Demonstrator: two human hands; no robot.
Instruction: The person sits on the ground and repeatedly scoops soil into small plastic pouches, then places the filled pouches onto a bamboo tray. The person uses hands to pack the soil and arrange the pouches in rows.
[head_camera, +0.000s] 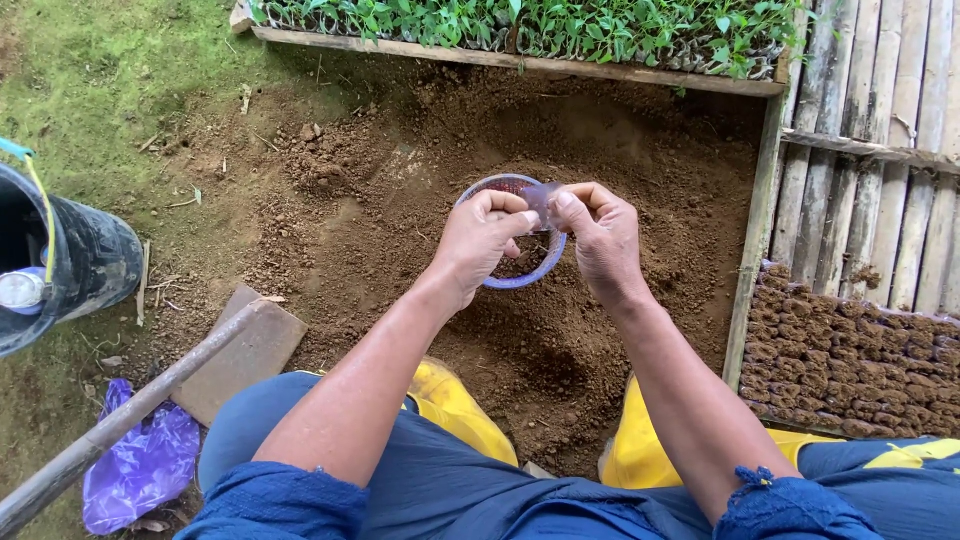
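1. Together, left hand (480, 240) and right hand (603, 240) pinch the rim of a clear bag (520, 235), holding its mouth open above the soil (560, 330).
2. Yellow boots (460, 405) flank the heap.
3. Seedlings (520, 25) stand beyond; a bucket (70, 260) sits far left, a purple bag (145, 465) below it.

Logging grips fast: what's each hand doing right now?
Left hand: closed, pinching the clear plastic bag at its rim.
Right hand: closed, pinching the same bag's rim.
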